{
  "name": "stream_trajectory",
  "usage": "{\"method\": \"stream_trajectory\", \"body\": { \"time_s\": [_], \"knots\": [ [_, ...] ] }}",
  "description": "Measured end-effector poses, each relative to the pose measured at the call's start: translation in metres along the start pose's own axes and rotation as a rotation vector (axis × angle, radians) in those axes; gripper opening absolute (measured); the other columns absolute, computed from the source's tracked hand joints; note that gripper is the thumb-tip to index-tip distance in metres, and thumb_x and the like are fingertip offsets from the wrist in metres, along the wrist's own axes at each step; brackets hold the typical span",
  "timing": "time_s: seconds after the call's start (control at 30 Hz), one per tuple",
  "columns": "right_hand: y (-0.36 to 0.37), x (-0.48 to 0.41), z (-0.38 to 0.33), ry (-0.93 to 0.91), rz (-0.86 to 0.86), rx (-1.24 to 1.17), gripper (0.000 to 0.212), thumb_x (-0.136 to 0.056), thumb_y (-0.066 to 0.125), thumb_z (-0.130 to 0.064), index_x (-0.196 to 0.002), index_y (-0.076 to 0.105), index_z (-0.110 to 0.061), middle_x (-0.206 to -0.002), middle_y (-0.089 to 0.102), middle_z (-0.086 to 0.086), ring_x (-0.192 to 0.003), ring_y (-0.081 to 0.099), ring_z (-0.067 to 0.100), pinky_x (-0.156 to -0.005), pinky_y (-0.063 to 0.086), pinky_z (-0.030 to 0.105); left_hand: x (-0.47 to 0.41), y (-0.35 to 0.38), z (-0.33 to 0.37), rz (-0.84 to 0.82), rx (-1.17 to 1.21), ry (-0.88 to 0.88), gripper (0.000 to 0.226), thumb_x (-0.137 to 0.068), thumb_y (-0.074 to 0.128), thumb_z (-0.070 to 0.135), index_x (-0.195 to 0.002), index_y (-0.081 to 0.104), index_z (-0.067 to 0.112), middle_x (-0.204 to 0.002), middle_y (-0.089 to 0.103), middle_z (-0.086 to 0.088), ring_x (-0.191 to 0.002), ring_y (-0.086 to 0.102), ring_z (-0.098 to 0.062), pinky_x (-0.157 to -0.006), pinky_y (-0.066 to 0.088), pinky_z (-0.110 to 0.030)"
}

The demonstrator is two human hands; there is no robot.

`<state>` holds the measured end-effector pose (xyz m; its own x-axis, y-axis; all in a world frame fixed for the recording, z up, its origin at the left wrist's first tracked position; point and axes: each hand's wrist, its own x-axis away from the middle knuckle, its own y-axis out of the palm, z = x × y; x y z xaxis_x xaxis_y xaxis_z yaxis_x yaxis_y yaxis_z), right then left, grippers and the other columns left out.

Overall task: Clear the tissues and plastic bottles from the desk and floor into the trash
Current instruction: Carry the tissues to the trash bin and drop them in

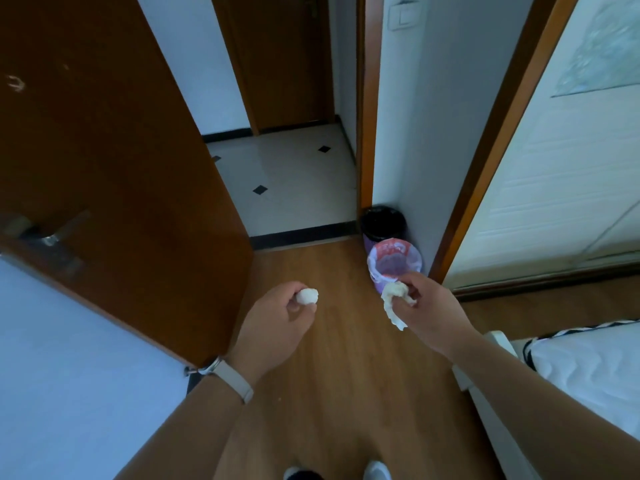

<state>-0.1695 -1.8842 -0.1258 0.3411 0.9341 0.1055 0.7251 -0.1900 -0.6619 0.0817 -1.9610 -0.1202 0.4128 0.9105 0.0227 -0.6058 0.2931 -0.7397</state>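
A small balled tissue (307, 296) is pinched at the tips of the left hand (277, 317), thumb and curled fingers closed round it, and it is held out above the wooden floor (346, 358). A looser, crumpled tissue (394, 301) is gripped by the right hand (429, 306), fingers curled over it, with a ragged tail hanging down below the thumb. That second tissue is held just at the near edge of a purple trash bin (375, 271), which is lined with a pale bag and stands on the floor against the corner of the wall. A second bin (382, 221), lined in black, is set directly behind it, touching or nearly so. A pale wristband (232, 379) is worn on the left wrist. A brown door (121, 168) is swung open on the left, and a white tiled floor (287, 174) with small black diamonds is seen beyond the threshold. The corner of a white mattress (588, 362) is seen at the right edge.
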Motion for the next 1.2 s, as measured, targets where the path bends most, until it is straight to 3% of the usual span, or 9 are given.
{"method": "stream_trajectory", "body": {
  "time_s": [0.17, 0.33, 0.53, 0.77, 1.2],
  "knots": [
    [0.005, -0.036, 0.009, 0.077, 0.051, 0.003, 0.022, -0.089, 0.062, -0.021, -0.110, 0.060, -0.017, -0.092, 0.062, -0.004, -0.088, 0.062, 0.018, -0.076, 0.049, 0.028, -0.058, 0.007, -0.012, -0.081, 0.000, 0.049, 0.020, -0.094, 0.060, 0.040, -0.112, 0.054, 0.041, -0.106, 0.061, 0.022, -0.101, 0.057, 0.003, -0.088, 0.053, -0.028],
    [0.012, -0.083, 0.009, 0.163, 0.063, 0.027, 0.014, -0.094, 0.057, -0.038, -0.103, 0.056, -0.027, -0.088, 0.062, -0.012, -0.085, 0.065, 0.010, -0.061, 0.043, 0.006, -0.128, 0.017, -0.038, -0.150, 0.076, 0.075, 0.018, -0.090, 0.059, 0.043, -0.107, 0.057, 0.041, -0.099, 0.064, 0.018, -0.092, 0.061, -0.001, -0.081, 0.056, -0.038],
    [0.037, -0.159, -0.030, 0.204, 0.219, 0.084, 0.016, -0.090, 0.060, -0.043, -0.100, 0.052, -0.033, -0.086, 0.063, -0.014, -0.075, 0.062, 0.002, -0.057, 0.042, 0.011, -0.232, -0.007, -0.055, -0.252, 0.206, 0.173, 0.017, -0.091, 0.062, 0.036, -0.107, 0.059, 0.034, -0.097, 0.065, 0.012, -0.091, 0.061, -0.002, -0.083, 0.055, -0.039],
    [0.076, -0.249, -0.076, 0.228, 0.313, 0.089, 0.013, -0.088, 0.064, -0.033, -0.096, 0.054, -0.031, -0.084, 0.064, -0.010, -0.073, 0.061, 0.006, -0.054, 0.037, 0.013, -0.352, -0.048, -0.105, -0.259, 0.148, 0.268, 0.020, -0.089, 0.062, 0.037, -0.108, 0.061, 0.031, -0.097, 0.064, 0.013, -0.091, 0.060, -0.003, -0.080, 0.056, -0.040],
    [0.081, -0.357, -0.029, 0.422, 0.366, 0.027, 0.011, -0.084, 0.066, -0.030, -0.091, 0.059, -0.031, -0.081, 0.063, -0.012, -0.072, 0.060, 0.006, -0.057, 0.042, 0.022, -0.491, -0.009, -0.106, -0.370, 0.091, 0.406, 0.017, -0.090, 0.062, 0.033, -0.105, 0.062, 0.027, -0.090, 0.062, 0.011, -0.087, 0.059, -0.005, -0.076, 0.054, -0.037]
  ]
}}
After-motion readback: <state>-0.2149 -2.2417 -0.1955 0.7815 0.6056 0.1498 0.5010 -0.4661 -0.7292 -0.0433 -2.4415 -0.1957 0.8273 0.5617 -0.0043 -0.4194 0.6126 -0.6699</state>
